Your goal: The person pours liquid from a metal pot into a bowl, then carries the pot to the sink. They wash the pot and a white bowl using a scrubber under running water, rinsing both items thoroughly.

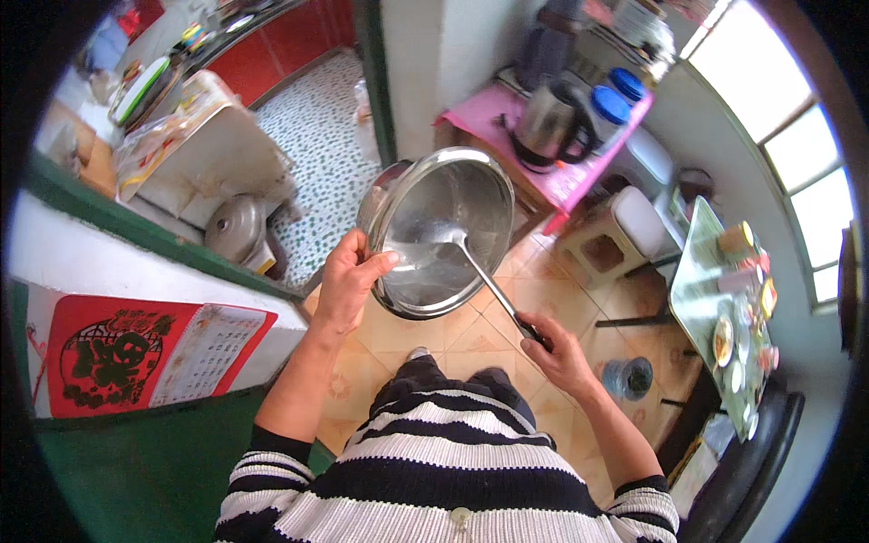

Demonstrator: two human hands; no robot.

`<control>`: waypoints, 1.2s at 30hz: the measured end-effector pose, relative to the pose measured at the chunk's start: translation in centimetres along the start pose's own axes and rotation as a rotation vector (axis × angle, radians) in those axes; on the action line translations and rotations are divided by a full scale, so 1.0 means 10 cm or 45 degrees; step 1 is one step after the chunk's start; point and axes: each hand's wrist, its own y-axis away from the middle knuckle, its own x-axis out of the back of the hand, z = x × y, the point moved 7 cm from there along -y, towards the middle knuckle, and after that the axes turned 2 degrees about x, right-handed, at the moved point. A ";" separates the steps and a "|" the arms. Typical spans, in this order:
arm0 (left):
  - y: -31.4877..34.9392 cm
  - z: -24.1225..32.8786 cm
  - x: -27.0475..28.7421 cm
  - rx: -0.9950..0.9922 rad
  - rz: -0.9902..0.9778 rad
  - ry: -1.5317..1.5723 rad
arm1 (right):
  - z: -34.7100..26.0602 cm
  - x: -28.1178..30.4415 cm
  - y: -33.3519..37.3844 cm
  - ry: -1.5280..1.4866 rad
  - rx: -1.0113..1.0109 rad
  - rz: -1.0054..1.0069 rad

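Observation:
A shiny stainless steel pot [480, 199] hangs in the air in front of me, tilted so that its inside shows. My left hand [348, 281] is closed on its left rim, with the thumb over the edge. A long metal ladle [487, 282] with a black handle end reaches into the pot, and my right hand [557, 353] is wrapped round that handle. The ladle's head lies against or close to the pot's inner wall; contact is not clear. Some pale, wet-looking sheen shows at the bottom, but I cannot make out any contents.
To the right a pink-covered table [570, 185] bears a steel kettle [550, 122] and blue-lidded jars [609, 106]. Beyond stands a glass table [697, 262] with dishes. A water bottle [626, 378] is on the tiled floor. At left, a green doorway frame [181, 240] borders a kitchen.

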 end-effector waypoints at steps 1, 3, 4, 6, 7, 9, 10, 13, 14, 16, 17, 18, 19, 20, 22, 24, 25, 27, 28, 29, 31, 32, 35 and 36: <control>0.09 0.01 -0.19 -0.011 -0.058 -0.002 | -0.01 0.09 0.20 0.064 0.016 0.005; 0.29 0.02 -0.62 -0.030 -0.162 0.018 | 0.13 0.28 0.59 0.187 0.108 0.000; 0.39 0.03 -0.86 -0.044 -0.221 0.004 | 0.24 0.41 0.81 0.253 0.145 0.003; 0.63 0.03 -1.39 -0.066 -0.336 -0.028 | 0.50 0.84 1.32 0.480 0.186 0.164; 0.77 0.03 -1.67 -0.079 -0.371 -0.068 | 0.59 1.11 1.58 0.598 0.136 0.224; 0.92 -0.14 -2.18 -0.127 -0.493 -0.122 | 0.74 1.57 2.11 0.813 0.036 0.315; 1.02 -0.23 -2.49 -0.142 -0.551 -0.148 | 0.80 1.77 2.40 0.926 0.038 0.341; 1.32 -0.42 -3.48 -0.154 -0.734 -0.227 | 1.08 2.27 3.21 0.758 -0.013 0.547; 1.42 -0.47 -3.81 -0.134 -0.790 -0.249 | 1.15 2.39 3.44 0.671 -0.012 0.634; 1.66 -0.61 -4.43 -0.023 -0.850 -0.299 | 1.33 2.62 3.88 0.587 0.016 0.797; 1.79 -0.64 -4.72 -0.065 -0.901 -0.238 | 1.45 2.73 4.08 0.595 -0.040 0.818; 1.93 -0.67 -5.02 -0.102 -0.954 -0.174 | 1.55 2.83 4.26 0.602 -0.094 0.835; 2.03 -0.70 -5.29 -0.153 -1.006 -0.172 | 1.63 2.92 4.43 0.584 -0.117 0.874; 2.10 -0.72 -5.54 -0.213 -1.056 -0.178 | 1.71 2.99 4.56 0.559 -0.129 0.917; 2.18 -0.80 -6.00 -0.221 -1.124 -0.206 | 1.87 3.15 4.77 0.543 -0.139 0.982; 2.21 -0.90 -6.47 -0.212 -1.198 -0.202 | 2.03 3.35 4.95 0.562 -0.147 1.030; 2.21 -0.93 -6.69 -0.204 -1.237 -0.175 | 2.14 3.46 5.01 0.560 -0.191 1.031; 2.28 -0.96 -7.11 -0.157 -1.287 -0.158 | 2.33 3.69 5.12 0.596 -0.243 1.046; 2.31 -0.98 -7.29 -0.048 -1.259 -0.208 | 2.40 3.81 5.16 0.613 -0.269 1.050; 2.33 -0.96 -7.46 -0.092 -1.266 -0.261 | 2.48 3.94 5.19 0.626 -0.305 1.047; 2.32 -0.97 -7.81 -0.180 -1.273 -0.363 | 2.63 4.25 5.22 0.654 -0.377 1.033; 2.27 -0.98 -7.99 -0.255 -1.269 -0.375 | 2.67 4.41 5.21 0.668 -0.387 1.041; 2.23 -0.95 -8.51 -0.383 -1.303 -0.421 | 2.85 4.88 5.17 0.716 -0.352 1.106; 2.26 -0.92 -8.69 -0.404 -1.328 -0.434 | 2.91 5.02 5.18 0.728 -0.364 1.114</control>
